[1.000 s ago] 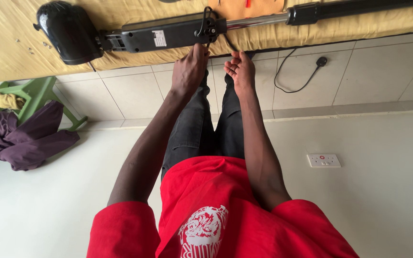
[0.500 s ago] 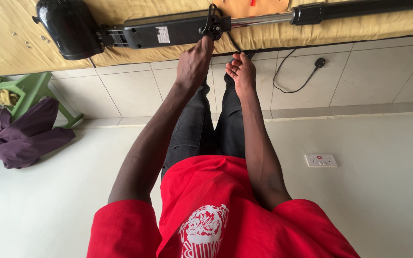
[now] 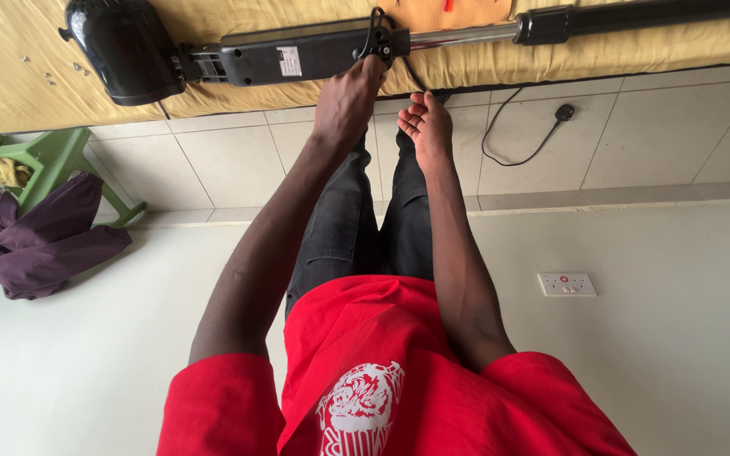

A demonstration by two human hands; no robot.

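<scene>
A long black machine (image 3: 297, 52) with a bulbous black end (image 3: 124, 46) and a metal tube (image 3: 466, 35) lies across a yellow sheet (image 3: 10, 59). My left hand (image 3: 346, 100) reaches up to it, fingertips curled on a black clamp (image 3: 379, 38) where the body meets the tube. My right hand (image 3: 427, 127) hangs just below and to the right, palm showing, fingers apart, holding nothing. A black cord (image 3: 517, 143) with a plug trails over the tiles to its right.
Pale floor tiles (image 3: 238, 156) run below the sheet's edge. A green plastic stool (image 3: 48, 165) with a yellow cloth and a purple garment (image 3: 35, 241) sits at the left. A white wall socket (image 3: 566, 284) is at the right. My black trousers and red shirt fill the lower middle.
My left hand has crept slightly further up onto the clamp. The right hand stays in place with its palm open. The view has shifted a little.
</scene>
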